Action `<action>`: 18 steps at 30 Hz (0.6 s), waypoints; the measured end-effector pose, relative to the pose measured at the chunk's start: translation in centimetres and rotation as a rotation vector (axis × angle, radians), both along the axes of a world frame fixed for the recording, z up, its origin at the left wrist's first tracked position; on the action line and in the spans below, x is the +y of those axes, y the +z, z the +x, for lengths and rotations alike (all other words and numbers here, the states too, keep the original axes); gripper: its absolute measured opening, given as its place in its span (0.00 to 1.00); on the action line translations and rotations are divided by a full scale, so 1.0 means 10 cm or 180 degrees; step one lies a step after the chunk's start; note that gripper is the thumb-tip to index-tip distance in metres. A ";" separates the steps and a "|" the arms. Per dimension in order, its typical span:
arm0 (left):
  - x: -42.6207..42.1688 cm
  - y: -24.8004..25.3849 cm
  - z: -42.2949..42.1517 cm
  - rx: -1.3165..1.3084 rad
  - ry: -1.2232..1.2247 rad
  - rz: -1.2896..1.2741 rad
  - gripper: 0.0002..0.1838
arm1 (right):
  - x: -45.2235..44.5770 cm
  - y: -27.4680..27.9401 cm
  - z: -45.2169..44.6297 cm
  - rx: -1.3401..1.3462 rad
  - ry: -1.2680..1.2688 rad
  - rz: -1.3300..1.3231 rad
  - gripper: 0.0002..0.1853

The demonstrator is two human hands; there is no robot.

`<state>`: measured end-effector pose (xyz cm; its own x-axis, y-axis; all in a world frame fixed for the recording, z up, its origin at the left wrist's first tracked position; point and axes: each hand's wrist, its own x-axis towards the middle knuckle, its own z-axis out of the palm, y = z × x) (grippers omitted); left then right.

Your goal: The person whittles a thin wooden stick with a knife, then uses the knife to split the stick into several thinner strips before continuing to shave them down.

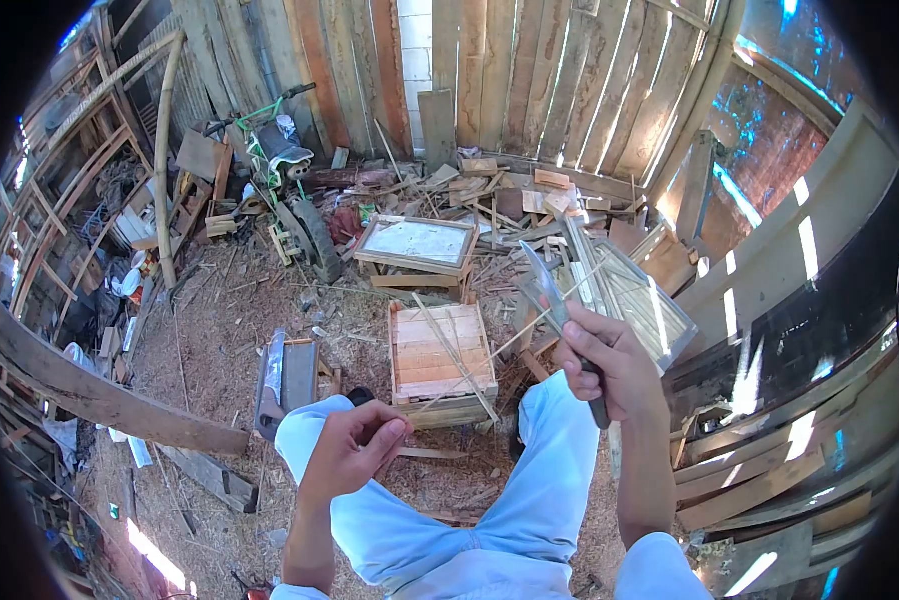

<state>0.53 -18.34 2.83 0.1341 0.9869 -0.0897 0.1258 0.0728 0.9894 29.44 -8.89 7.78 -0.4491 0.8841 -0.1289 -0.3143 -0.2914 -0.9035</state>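
My right hand (610, 365) is closed around the handle of a knife (542, 272), whose blade points up and to the left. Fingers pinched together, my left hand (362, 450) grips the near end of a thin wooden strip (478, 368). The strip slants up and right toward the knife; whether the blade touches it I cannot tell. Between my knees stands a slatted wooden box (440, 340), with a few more thin strips lying across its top.
Beyond the box sits a framed pale panel (417, 240). Scrap wood (530, 195) is heaped along the plank wall. A small bike (280, 150) stands back left. What looks like a handsaw (273, 375) lies by my left knee. Glass-like panes (645, 305) lean at right.
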 end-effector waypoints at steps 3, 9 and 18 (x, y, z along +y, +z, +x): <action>0.11 -0.03 0.14 0.0244 0.0270 0.0644 0.06 | -0.04 -0.09 -0.15 -0.0141 -0.0150 0.0073 0.22; 0.23 0.05 0.34 0.0772 0.0562 0.1129 0.05 | -0.15 -0.17 -0.31 -0.0036 0.0319 -0.0070 0.20; 0.10 0.01 0.13 0.0628 0.0436 0.0542 0.08 | -0.03 -0.12 -0.07 0.0201 -0.0161 -0.0132 0.22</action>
<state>1.80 -17.33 2.98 -0.0050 0.9977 0.0678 0.3174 -0.0627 0.9462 28.75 -9.20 6.62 -0.4125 0.9003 -0.1387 -0.3855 -0.3105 -0.8689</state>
